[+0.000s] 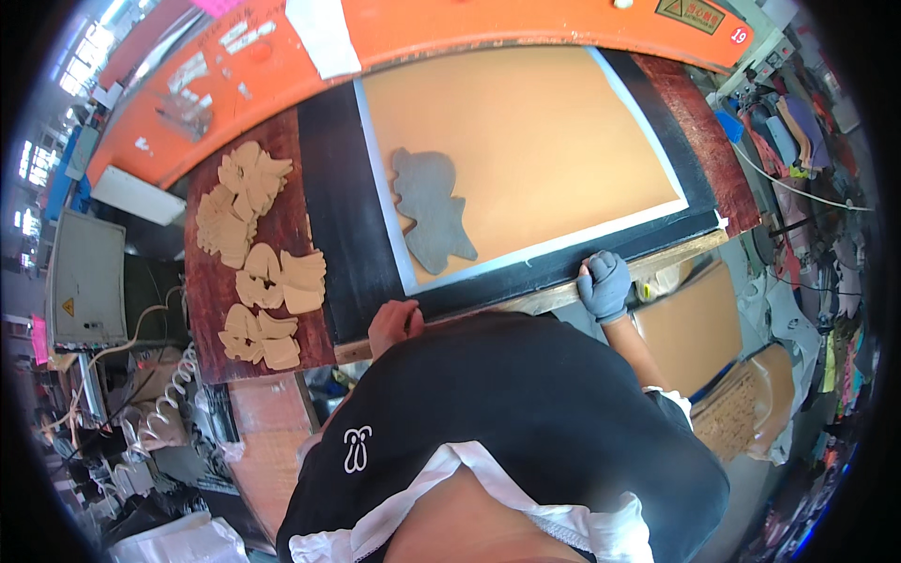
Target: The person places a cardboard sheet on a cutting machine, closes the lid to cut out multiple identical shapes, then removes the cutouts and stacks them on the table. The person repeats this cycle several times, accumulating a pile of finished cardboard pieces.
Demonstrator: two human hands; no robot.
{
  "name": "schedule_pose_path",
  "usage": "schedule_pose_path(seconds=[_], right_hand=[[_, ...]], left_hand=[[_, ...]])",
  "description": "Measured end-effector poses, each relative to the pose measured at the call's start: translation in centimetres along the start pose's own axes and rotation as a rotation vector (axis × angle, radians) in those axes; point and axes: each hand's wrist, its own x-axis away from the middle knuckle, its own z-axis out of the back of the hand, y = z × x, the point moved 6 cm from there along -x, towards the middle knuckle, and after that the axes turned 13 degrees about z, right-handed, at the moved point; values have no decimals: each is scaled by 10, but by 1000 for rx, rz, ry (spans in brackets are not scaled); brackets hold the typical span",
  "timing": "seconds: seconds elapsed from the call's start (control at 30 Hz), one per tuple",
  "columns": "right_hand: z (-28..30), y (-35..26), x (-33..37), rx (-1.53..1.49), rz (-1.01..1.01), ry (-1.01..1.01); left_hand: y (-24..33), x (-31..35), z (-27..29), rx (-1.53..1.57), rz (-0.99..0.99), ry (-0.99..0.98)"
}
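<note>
My bare left hand [396, 326] rests at the near edge of the work table with its fingers curled. My right hand [605, 286], in a grey glove with bare fingertips, is closed like a fist against the wooden front edge [554, 296]; I see nothing held in either. Beyond them a large tan sheet [535, 141] with a pale border lies on a black board [343, 225]. On the sheet's left side lies a flat grey figure-shaped piece [432, 211] with a wavy outline. Both hands are apart from it.
Stacks of tan cut-out pieces [282, 279] cover the dark red tabletop [208, 324] on the left. An orange machine beam [413, 28] spans the far side. A grey control box [86, 277] stands left. Tan sheets [690, 319] and cables [798, 197] are at the right.
</note>
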Motion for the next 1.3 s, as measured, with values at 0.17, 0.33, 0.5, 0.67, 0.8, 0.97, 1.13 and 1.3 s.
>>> schedule_pose_path(seconds=[0.17, 0.33, 0.5, 0.67, 0.8, 0.97, 1.13, 1.3], right_hand=[[-1, 3, -1, 4, 27, 96], [-17, 20, -8, -72, 82, 105], [-33, 43, -15, -498, 165, 69], [39, 180, -51, -398, -147, 407], [96, 277, -83, -760, -351, 733], [87, 277, -75, -940, -387, 745], [35, 178, -46, -435, -36, 253], [-19, 109, -28, -373, 249, -70]], left_hand=[[6, -5, -4, -186, -157, -31], [29, 2, -46, -405, -176, -61], [34, 12, -71, -452, -130, 231], [17, 10, -75, -467, -85, 349], [18, -3, -80, -501, -68, 425], [23, -13, -75, -618, -57, 465], [21, -13, -70, -649, -29, 435], [28, -13, -69, -592, -115, 447]])
